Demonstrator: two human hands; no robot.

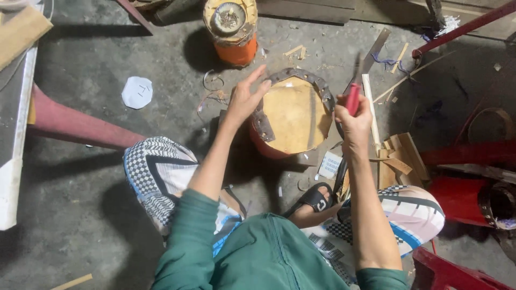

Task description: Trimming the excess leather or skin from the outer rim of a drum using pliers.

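Fingers, head view: those of the left hand point(244, 99) are spread and loose, gripping nothing; the fingertips point(265, 84) touch or hover just at the studded band point(317, 86) on the near-left rim of the drum point(293, 115). The right hand point(355, 115) is closed tight round the red handle of a knife point(361, 80), blade pointing up and away, just beside the drum's right rim.

Drum position: on the concrete floor point(80, 193) between the person's knees, skin side up, red shell showing below the rim.

State of work, as judged from this view:
- Skin is laid over the drum mouth — its edge looks cut in rough facets rather than a clean circle.
- The band runs from the left side over the far edge to the right; the near edge appears bare, so fitting seems partly done.
- Wood offcuts point(398, 156) and shavings lie right of the drum.

Another drum point(232, 32), orange-sided, stands well apart at the top.
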